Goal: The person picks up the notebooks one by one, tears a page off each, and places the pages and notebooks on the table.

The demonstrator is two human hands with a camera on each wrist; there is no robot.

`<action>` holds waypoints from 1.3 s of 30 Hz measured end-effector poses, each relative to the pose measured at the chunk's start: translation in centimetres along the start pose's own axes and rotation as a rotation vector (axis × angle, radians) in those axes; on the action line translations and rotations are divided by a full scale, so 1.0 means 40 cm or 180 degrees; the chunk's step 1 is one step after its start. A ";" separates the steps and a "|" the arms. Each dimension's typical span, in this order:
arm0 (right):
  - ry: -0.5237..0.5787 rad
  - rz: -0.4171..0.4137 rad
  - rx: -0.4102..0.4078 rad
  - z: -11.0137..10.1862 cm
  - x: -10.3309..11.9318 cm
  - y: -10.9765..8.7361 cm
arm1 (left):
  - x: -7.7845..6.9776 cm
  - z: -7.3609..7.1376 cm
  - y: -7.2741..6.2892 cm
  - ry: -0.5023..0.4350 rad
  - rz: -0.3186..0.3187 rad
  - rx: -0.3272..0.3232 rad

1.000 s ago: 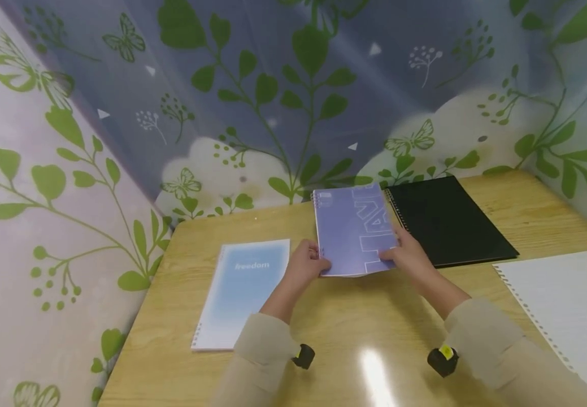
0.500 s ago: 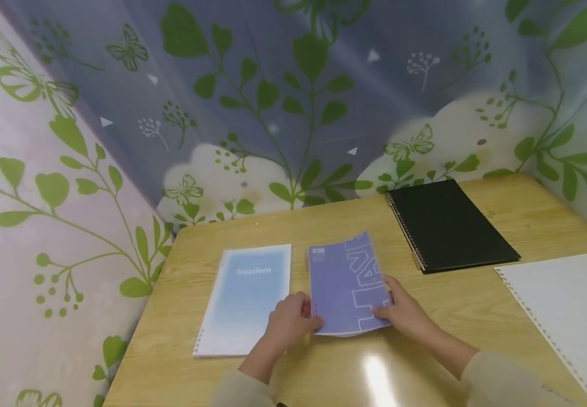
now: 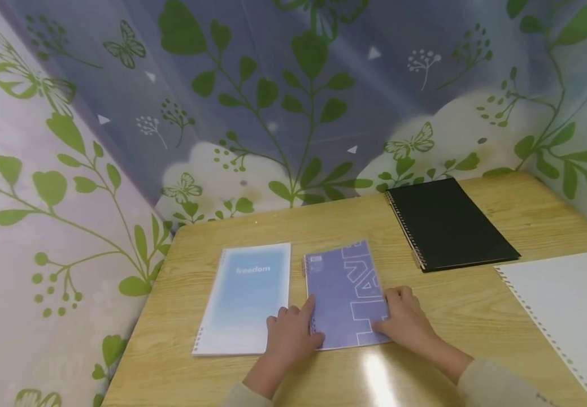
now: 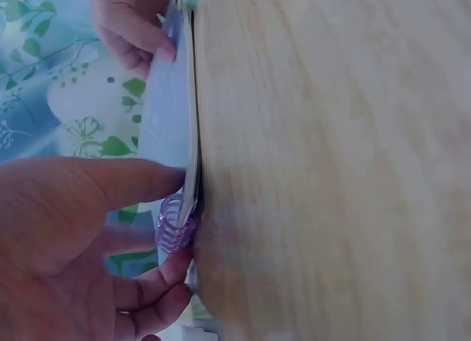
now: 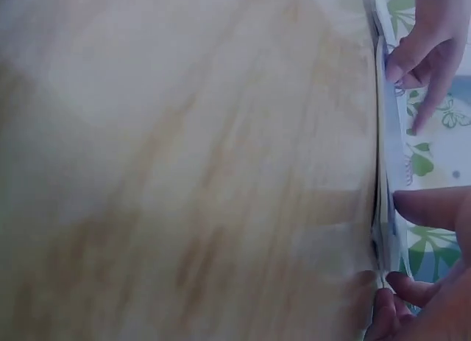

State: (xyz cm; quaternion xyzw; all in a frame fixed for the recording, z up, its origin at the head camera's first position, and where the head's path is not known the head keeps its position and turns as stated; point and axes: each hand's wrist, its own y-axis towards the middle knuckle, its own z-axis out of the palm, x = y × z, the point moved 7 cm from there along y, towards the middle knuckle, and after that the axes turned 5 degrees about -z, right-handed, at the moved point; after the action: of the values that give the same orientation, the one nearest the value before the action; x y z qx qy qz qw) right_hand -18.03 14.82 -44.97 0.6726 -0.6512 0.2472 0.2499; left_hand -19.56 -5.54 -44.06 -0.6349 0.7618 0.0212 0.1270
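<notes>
A purple spiral notebook (image 3: 344, 299) with white outlined capital letters lies on the table, close to flat, in the middle of the head view. My left hand (image 3: 292, 334) holds its spiral edge, thumb on the cover near the front corner. In the left wrist view the fingers of that left hand (image 4: 96, 238) reach beside the purple coil (image 4: 174, 227), fingertips down at the table. My right hand (image 3: 409, 321) holds the opposite edge with its thumb on the cover. The right wrist view shows the right fingers (image 5: 401, 293) bent at the page edges, low by the table.
Left of the purple notebook lies a light blue "freedom" notebook (image 3: 246, 299), partly overlapped by my left hand. A black spiral notebook (image 3: 451, 226) is at the back right, and a white punched lined pad (image 3: 568, 311) at the right. A patterned curtain (image 3: 252, 124) rises behind the wooden table (image 3: 171, 316).
Both hands have brought the purple notebook from the back of the table toward me and lowered it beside the blue one. My left index finger now stretches along the spiral.
</notes>
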 end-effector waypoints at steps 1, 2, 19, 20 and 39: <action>-0.0042 -0.0027 -0.0006 0.000 -0.001 0.000 | -0.003 0.000 0.000 0.0068 0.0051 0.0030; -0.0070 -0.0054 -0.0006 0.001 -0.001 0.001 | -0.005 -0.001 -0.001 0.0117 0.0096 0.0071; 0.0554 -0.0188 0.0214 -0.023 0.042 0.006 | -0.007 -0.043 0.030 -0.0134 0.0387 0.0021; 0.0660 -0.0272 0.0215 -0.030 0.057 0.007 | -0.004 -0.053 0.037 -0.0274 0.0364 0.0040; 0.0412 -0.1423 0.0310 0.010 0.321 -0.044 | -0.044 -0.260 0.162 -0.1343 0.0042 0.0706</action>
State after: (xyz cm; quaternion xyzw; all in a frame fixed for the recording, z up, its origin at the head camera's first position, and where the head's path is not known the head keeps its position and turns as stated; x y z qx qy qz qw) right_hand -15.90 4.95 -36.85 0.7940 -0.4560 0.2594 0.3069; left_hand -27.32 -4.60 -34.45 -0.5936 0.7202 0.0704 0.3522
